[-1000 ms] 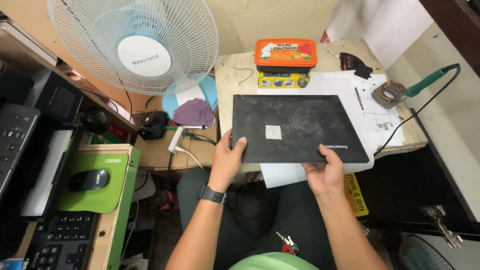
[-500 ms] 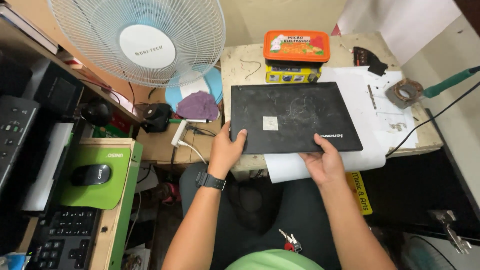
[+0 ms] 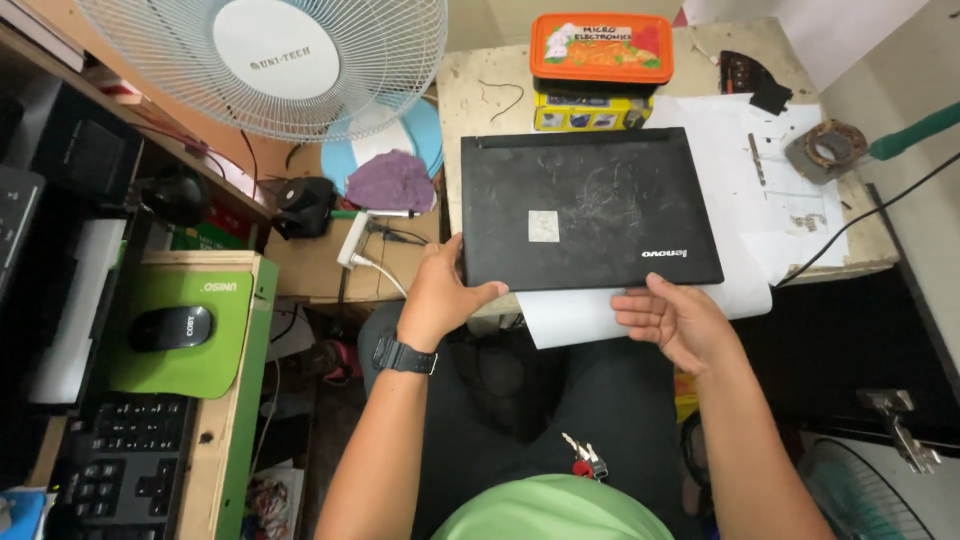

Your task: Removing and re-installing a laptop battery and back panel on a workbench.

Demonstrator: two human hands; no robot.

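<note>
A closed black laptop (image 3: 585, 205) lies on white paper sheets (image 3: 740, 180) on a small worn table (image 3: 480, 110). My left hand (image 3: 445, 295), with a black watch on the wrist, grips the laptop's near-left corner, fingers on the left edge and thumb along the front. My right hand (image 3: 680, 320) hovers just below the laptop's near edge over the paper, fingers apart and holding nothing.
An orange-lidded box (image 3: 600, 48) sits on a yellow box at the table's back. A tape roll (image 3: 825, 150) and green-handled tool (image 3: 915, 130) lie right. A white fan (image 3: 270, 60) stands left, with a mouse (image 3: 170, 327) on a green pad and a keyboard (image 3: 125, 470).
My right hand has come off the laptop's near edge and now sits open just below it. My left hand keeps its grip on the corner. The view has shifted closer.
</note>
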